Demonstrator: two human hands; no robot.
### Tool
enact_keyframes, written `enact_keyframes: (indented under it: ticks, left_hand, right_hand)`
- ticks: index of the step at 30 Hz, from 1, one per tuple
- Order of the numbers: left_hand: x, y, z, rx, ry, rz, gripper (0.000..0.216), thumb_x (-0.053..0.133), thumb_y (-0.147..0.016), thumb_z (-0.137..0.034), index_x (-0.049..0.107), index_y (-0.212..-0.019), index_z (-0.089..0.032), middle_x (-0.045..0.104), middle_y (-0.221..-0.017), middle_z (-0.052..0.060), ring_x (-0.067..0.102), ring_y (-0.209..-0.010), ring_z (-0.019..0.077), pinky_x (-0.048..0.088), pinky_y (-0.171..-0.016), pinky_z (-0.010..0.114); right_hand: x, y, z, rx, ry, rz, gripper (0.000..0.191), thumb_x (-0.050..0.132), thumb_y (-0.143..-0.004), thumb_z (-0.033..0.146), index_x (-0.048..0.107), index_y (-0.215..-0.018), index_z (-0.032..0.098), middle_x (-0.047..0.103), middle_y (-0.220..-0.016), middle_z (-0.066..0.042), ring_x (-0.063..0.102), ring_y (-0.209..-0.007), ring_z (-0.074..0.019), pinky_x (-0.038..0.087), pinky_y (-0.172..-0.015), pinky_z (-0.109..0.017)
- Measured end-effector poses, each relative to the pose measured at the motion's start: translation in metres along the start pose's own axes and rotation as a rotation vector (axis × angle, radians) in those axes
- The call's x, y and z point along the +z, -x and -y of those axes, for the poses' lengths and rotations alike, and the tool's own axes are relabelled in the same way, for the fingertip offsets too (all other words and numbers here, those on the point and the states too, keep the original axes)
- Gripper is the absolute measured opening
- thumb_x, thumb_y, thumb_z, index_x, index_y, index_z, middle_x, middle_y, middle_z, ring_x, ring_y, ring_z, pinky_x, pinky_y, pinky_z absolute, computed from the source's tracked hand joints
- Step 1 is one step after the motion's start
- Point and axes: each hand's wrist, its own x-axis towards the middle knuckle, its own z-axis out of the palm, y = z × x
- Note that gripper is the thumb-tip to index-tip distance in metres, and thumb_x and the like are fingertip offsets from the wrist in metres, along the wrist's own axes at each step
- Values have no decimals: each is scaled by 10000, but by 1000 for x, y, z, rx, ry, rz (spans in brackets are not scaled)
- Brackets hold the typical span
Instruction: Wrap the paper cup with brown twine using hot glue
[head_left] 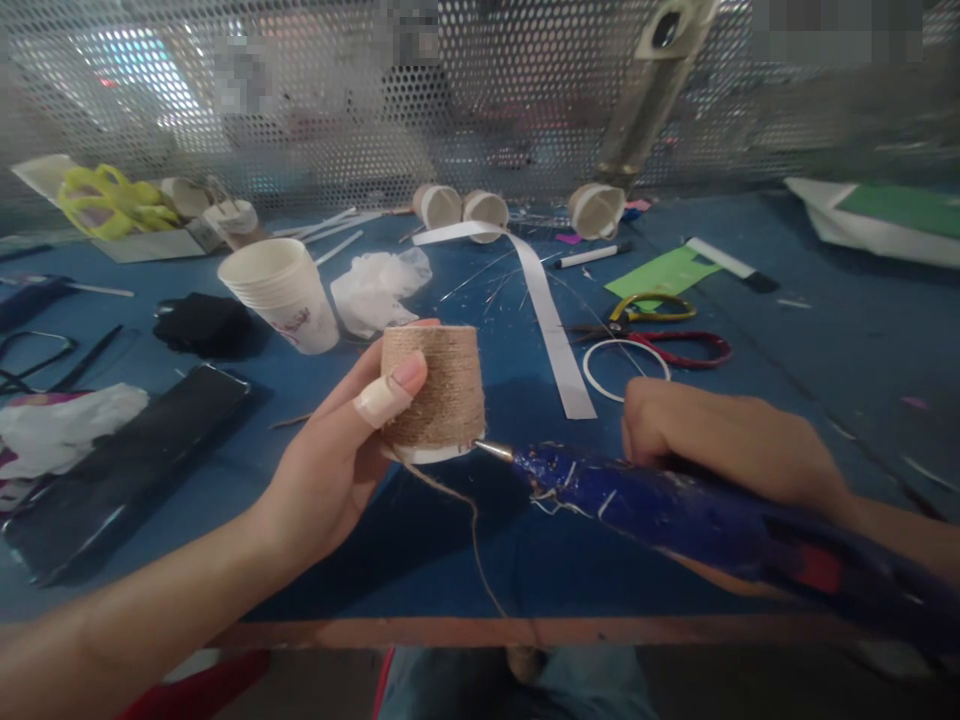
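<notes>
My left hand [337,450] is wrapped round a paper cup [442,390] covered in coils of brown twine, with a white band bare along its lower edge. A plaster-like strip circles the thumb. From that edge a loose strand of twine [474,525] hangs over the front of the table. My right hand [727,440] grips a blue hot glue gun [645,505], partly hidden behind its body. The metal nozzle [495,450] points left and meets, or almost meets, the cup's white edge. Dried glue strings cling to the gun's front.
Stacked paper cups [281,290] and a crumpled plastic bag [382,285] stand left of centre. A white paper strip [547,330], scissors [660,335] and a white ring [626,370] lie beyond my right hand. Several twine-wrapped cups [596,210] rest by the perforated metal screen [517,90].
</notes>
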Motion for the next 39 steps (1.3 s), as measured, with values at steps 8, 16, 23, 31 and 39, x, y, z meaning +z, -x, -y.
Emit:
enact_keyframes:
  ticks: [8,16,23,31,39]
  left_hand:
    - [-2,3,-1,13,-41,5,439,927,-742,-541,876,-1163,-428,847,-1188,-32,782,-1159,370,665,-766,338]
    - [-2,0,-3,9,-2,-30,476,956,-696,-534,876,-1153,-428,847,-1230,-48,777,-1189,365,682,-766,317]
    - [-2,1,-4,-16,9,-5,446,929,-759,-545,846,-1188,-456,815,-1313,-70,723,-1315,370,696,-788,330]
    - [1,2,-5,-11,-23,9,472,922,-743,-520,846,-1203,-448,834,-1249,-51,741,-1268,366,667,-772,304]
    - [1,1,-5,0,-14,23,478,862,-797,-530,829,-1250,-379,840,-1244,3,751,-1251,383,679,-805,347]
  right_hand:
    - [2,-1,-3,-38,-66,8,268,469,-1034,142,327,-848,273,441,-824,43,434,-666,-140,252,-637,-331]
    - [0,1,-1,-8,-5,12,283,483,-1035,132,321,-855,278,427,-817,43,435,-659,-150,264,-638,-333]
    - [-4,0,0,-14,50,20,300,504,-1005,110,297,-869,279,417,-807,58,395,-629,-145,264,-626,-325]
    - [-1,1,-5,-54,-60,6,282,476,-1054,167,319,-847,277,427,-813,44,432,-635,-137,277,-604,-322]
    - [2,1,-4,-39,-71,-23,299,457,-1084,165,312,-846,275,417,-796,49,410,-635,-141,246,-609,-330]
